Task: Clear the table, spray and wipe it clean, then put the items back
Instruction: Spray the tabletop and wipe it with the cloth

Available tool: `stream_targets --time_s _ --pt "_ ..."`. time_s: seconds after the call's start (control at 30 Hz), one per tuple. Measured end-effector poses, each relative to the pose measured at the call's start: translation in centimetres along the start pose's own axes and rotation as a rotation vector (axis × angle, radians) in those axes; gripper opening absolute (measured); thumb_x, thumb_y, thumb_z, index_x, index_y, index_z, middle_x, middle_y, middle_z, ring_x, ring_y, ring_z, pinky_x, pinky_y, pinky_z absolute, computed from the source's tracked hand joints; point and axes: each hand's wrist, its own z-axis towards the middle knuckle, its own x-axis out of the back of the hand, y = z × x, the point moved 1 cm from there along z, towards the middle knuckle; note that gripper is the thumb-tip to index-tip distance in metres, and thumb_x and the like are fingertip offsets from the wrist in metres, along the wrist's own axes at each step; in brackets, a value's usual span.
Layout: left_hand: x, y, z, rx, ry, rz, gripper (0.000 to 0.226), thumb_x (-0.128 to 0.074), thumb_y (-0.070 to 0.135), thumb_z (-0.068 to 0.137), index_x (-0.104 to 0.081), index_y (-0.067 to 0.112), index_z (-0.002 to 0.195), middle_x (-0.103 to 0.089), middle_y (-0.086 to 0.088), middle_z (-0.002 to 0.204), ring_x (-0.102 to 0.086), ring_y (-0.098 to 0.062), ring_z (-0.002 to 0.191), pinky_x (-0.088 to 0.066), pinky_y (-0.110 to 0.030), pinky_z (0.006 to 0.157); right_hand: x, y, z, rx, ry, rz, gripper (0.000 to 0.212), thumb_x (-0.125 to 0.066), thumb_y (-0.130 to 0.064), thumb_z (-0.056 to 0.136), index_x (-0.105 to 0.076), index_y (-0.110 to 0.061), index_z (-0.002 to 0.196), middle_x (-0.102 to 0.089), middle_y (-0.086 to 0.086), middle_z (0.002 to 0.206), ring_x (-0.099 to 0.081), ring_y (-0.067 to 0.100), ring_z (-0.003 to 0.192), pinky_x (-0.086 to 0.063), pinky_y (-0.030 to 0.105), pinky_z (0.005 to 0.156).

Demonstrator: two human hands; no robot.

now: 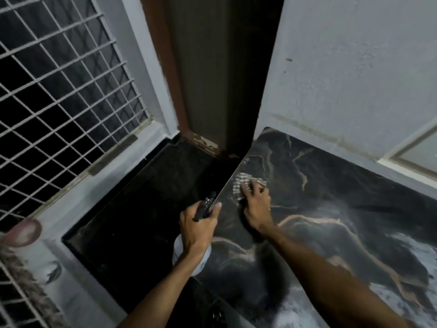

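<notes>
The fingers of the right hand are spread wide and press flat on a checked cloth. The cloth lies bunched under and just past the fingertips, near the left edge of the table. The table top is dark marble with pale veins, and beyond the fingers it runs to a grey wall.

The left hand is closed around the neck of a spray bottle. Its fingers wrap the black trigger head, which points away from the person, just left of the table edge. The white body of the bottle shows below the wrist. The 2 hands are near each other, with the table edge between them.

Left of the left hand the floor is black. Further out stands a brown door, and on the far left a window grille with white bars.
</notes>
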Motion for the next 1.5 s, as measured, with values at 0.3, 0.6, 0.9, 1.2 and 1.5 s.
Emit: stream_targets --time_s 0.3,0.6,0.9,1.2,1.5 --pt "3.8 -2.1 1.4 0.031 0.071 -0.002 0.038 -0.084 0.032 0.081 -0.058 0.02 0.056 -0.064 0.004 0.056 -0.064 -0.018 0.06 -0.053 -0.036 0.063 -2.1 -5.5 -0.1 0.243 -0.081 -0.044 0.077 -0.045 -0.011 0.084 -0.024 -0.034 0.155 -0.021 0.009 0.16 -0.038 0.036 0.116 -0.039 0.047 0.098" --pt "1.4 -0.8 4.8 -0.019 0.011 -0.043 0.046 -0.085 0.029 0.079 -0.05 0.024 0.051 -0.059 0.005 0.05 -0.06 -0.015 0.054 -0.053 -0.037 0.059 1.1 2.3 9.4 -0.054 0.032 -0.042 0.072 -0.052 -0.016 0.082 -0.036 -0.031 0.15 -0.026 0.011 0.159 -0.036 0.047 0.124 -0.03 0.051 0.105" --pt "-4.0 1.9 8.6 -0.049 -0.119 -0.057 0.04 -0.083 0.036 0.08 -0.055 0.021 0.055 -0.062 0.006 0.056 -0.063 -0.021 0.064 -0.05 -0.032 0.062 2.4 4.9 11.5 -0.167 0.081 -0.062 0.075 -0.049 -0.011 0.08 -0.035 -0.029 0.151 -0.028 0.013 0.157 -0.035 0.042 0.117 -0.034 0.048 0.098" --pt "-9.7 6.1 9.8 0.014 -0.217 0.014 0.041 -0.074 0.041 0.087 -0.065 0.01 0.061 -0.067 -0.007 0.068 -0.046 -0.015 0.075 -0.034 -0.027 0.066 5.2 13.5 6.6 -0.399 0.166 -0.063 0.076 -0.056 -0.007 0.079 -0.039 -0.03 0.15 -0.03 0.012 0.157 -0.036 0.039 0.112 -0.034 0.044 0.094" --pt "-13.8 8.0 10.2 -0.009 -0.274 0.026 0.041 -0.075 0.049 0.082 -0.067 0.014 0.064 -0.07 -0.007 0.073 -0.064 -0.028 0.085 -0.045 -0.032 0.067 6.8 15.4 6.0 -0.563 0.219 -0.019 0.067 -0.053 -0.01 0.086 -0.039 -0.028 0.149 -0.025 0.013 0.159 -0.031 0.04 0.12 -0.033 0.047 0.101"
